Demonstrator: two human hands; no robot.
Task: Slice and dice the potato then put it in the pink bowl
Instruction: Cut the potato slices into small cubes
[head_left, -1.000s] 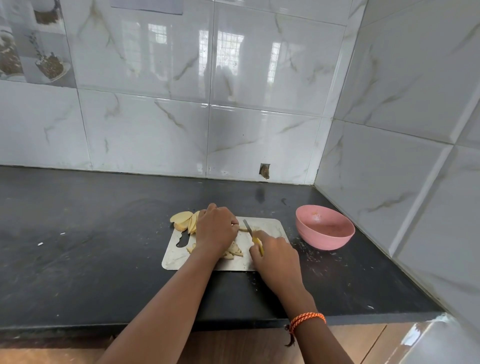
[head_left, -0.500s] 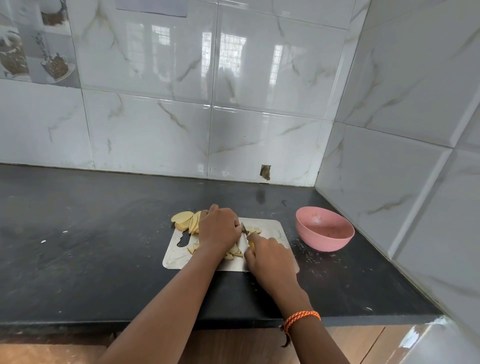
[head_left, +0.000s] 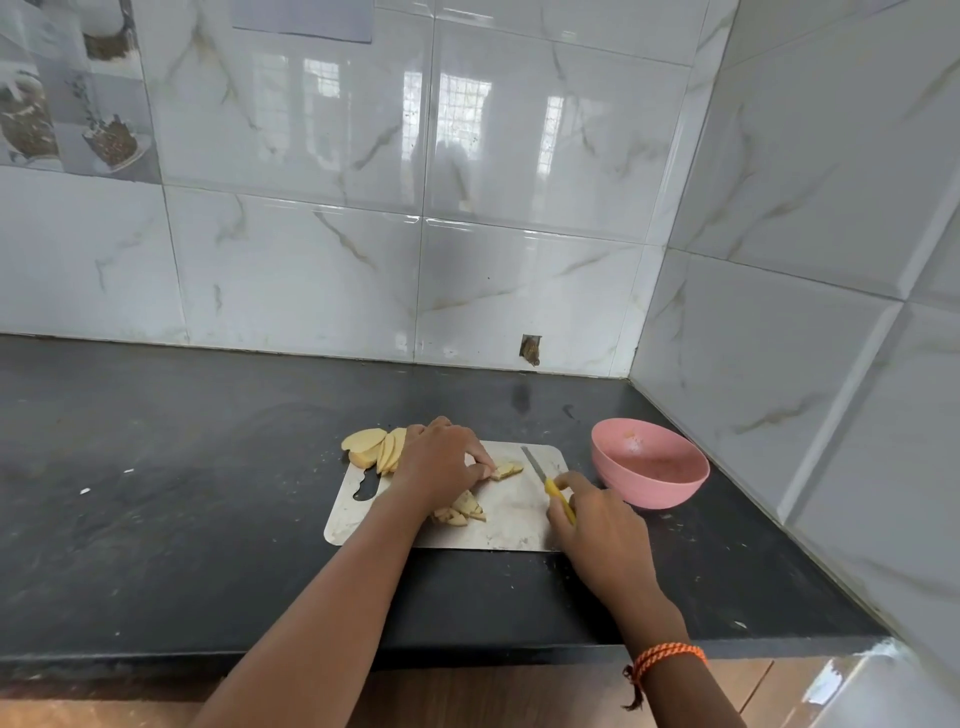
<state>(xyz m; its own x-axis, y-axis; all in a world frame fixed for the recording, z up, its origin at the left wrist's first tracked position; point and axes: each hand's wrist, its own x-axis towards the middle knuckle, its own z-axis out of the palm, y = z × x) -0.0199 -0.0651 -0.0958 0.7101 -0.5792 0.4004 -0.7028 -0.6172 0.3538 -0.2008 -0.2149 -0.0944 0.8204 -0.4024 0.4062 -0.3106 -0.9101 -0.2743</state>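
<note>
Left hand (head_left: 441, 462) pins small potato slices (head_left: 506, 471) mid cutting board (head_left: 514, 525) with curled fingertips; right hand (head_left: 597, 525) grips the yellow-handled knife (head_left: 545, 475), blade lifted clear to their right. Slices look light, wet, slippery: hold flat-side down. Pink bowl (head_left: 649, 467) sits right of the board. Half a second ago the knife was against the slices.

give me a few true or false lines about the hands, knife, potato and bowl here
1. The right hand grips the yellow-handled knife. True.
2. The pink bowl holds diced potato. False: no potato pieces show in it.
3. The left hand holds potato pieces on the cutting board. True.
4. The bowl sits left of the board. False: it is to its right.
5. Uncut potato slices lie at the board's far left corner. True.
</note>
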